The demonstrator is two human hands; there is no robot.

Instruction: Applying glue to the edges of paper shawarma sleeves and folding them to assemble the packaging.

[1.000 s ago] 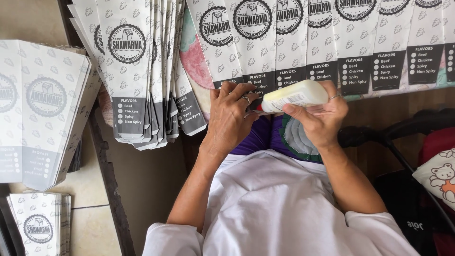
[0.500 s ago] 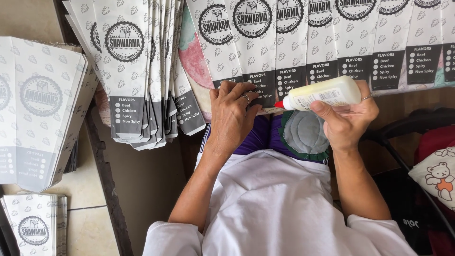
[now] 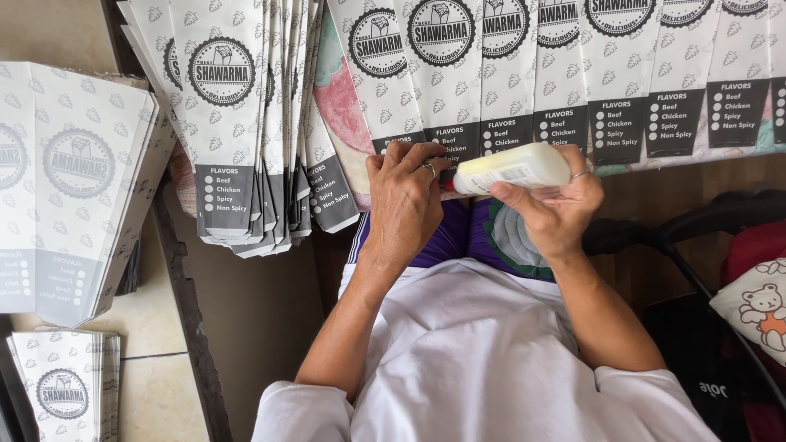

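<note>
My right hand grips a white squeeze bottle of glue held sideways, its tip pointing left toward the lower edge of a row of overlapping white printed paper sleeves. My left hand lies flat with its fingers on the bottom edge of those sleeves, right beside the bottle's tip; a ring is on one finger. The sleeves are laid out in a fanned row across the table edge.
A thick fanned stack of the same sleeves lies to the left. Two more piles sit at far left. At right are a dark chair frame and a cushion with a bear picture.
My right hand swung the bottle out to the right, then brought it back left and down toward my left hand. My left hand stayed on the sleeves' edge.
</note>
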